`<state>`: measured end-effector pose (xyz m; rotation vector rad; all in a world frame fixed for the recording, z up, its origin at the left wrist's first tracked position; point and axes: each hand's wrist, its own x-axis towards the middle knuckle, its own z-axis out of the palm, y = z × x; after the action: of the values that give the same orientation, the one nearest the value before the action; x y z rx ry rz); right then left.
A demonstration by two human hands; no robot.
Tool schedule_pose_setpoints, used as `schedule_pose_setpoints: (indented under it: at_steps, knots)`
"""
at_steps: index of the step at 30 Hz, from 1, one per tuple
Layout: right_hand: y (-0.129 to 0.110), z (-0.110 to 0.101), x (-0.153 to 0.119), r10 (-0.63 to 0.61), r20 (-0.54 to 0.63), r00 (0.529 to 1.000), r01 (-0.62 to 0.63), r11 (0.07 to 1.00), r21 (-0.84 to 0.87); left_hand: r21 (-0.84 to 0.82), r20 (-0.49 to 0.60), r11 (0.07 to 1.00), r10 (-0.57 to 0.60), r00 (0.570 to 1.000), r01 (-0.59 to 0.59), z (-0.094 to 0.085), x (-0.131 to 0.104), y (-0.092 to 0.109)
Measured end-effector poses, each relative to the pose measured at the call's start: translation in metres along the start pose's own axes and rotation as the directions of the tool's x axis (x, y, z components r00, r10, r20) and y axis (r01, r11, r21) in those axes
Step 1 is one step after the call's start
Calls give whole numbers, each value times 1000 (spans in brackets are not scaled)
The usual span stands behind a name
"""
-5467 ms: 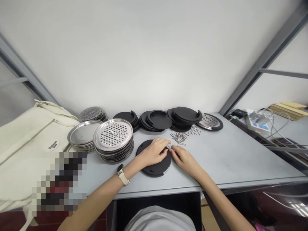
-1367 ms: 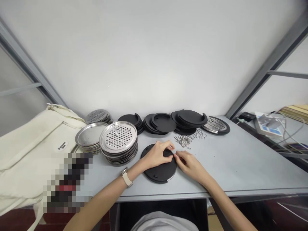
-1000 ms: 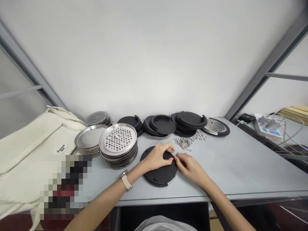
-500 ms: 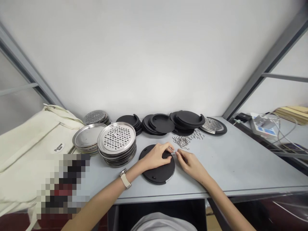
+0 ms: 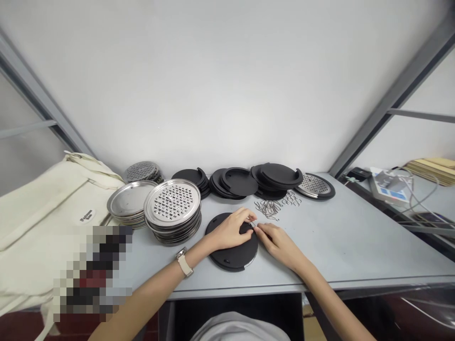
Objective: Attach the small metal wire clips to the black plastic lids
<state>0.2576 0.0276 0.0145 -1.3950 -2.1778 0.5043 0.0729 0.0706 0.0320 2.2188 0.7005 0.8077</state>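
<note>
A round black disc point(image 5: 232, 255) with small holes lies flat near the table's front edge, a strip of bare metal showing at its lower right rim. My left hand point(image 5: 232, 229) rests across it, thumb and fingers curled around its upper right edge. My right hand point(image 5: 275, 241) is closed in a pinch at that same edge, fingertips almost touching those of the left. Between the fingertips a thin metal wire hook point(image 5: 253, 224) shows in part; its far end is hidden. Just beyond my hands lie a heap of wire hooks point(image 5: 269, 208) and several metal rings point(image 5: 292, 198).
Stacked round metal grater plates point(image 5: 173, 203) and plain metal discs point(image 5: 131, 199) stand left. Black disc stacks point(image 5: 240, 182) line the wall, with a black-rimmed grater point(image 5: 314, 185) at their right. A cream bag point(image 5: 46, 213) leans at far left. Cables point(image 5: 419, 189) lie on the right shelf.
My right hand has moved slightly left, bringing its fingertips against the disc's edge along with the wire hook. My left hand and the disc stay nearly in place.
</note>
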Motion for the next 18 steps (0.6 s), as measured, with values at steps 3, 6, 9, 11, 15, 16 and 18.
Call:
schedule_pose_setpoints:
  at_steps: [3, 6, 9, 11, 15, 16, 18]
  knots:
    - [-1, -1, 0, 1, 8, 1000, -1, 1000, 22, 2, 9, 1000, 28, 1000, -28, 0, 1, 0]
    - [-2, -1, 0, -11, 7, 1000, 11, 999, 39, 1, -1, 1000, 25, 1000, -25, -1, 2, 1]
    - [-4, -3, 0, -17, 7, 1000, 16, 999, 41, -6, -2, 1000, 14, 1000, -14, -1, 2, 2]
    - [-6, -4, 0, -21, 7, 1000, 21, 999, 43, -12, 5, 1000, 16, 1000, -16, -1, 2, 2]
    - [-7, -4, -1, -9, -2, 1000, 10, 998, 58, -14, 4, 1000, 26, 1000, -25, -1, 1, 0]
    - [-6, -4, 0, -4, -5, 1000, 4, 998, 56, -18, 2, 999, 27, 1000, -27, 0, 1, 0]
    - [-4, -3, 0, -6, -5, 1000, 7, 999, 42, -29, 5, 999, 28, 1000, -28, 0, 1, -1]
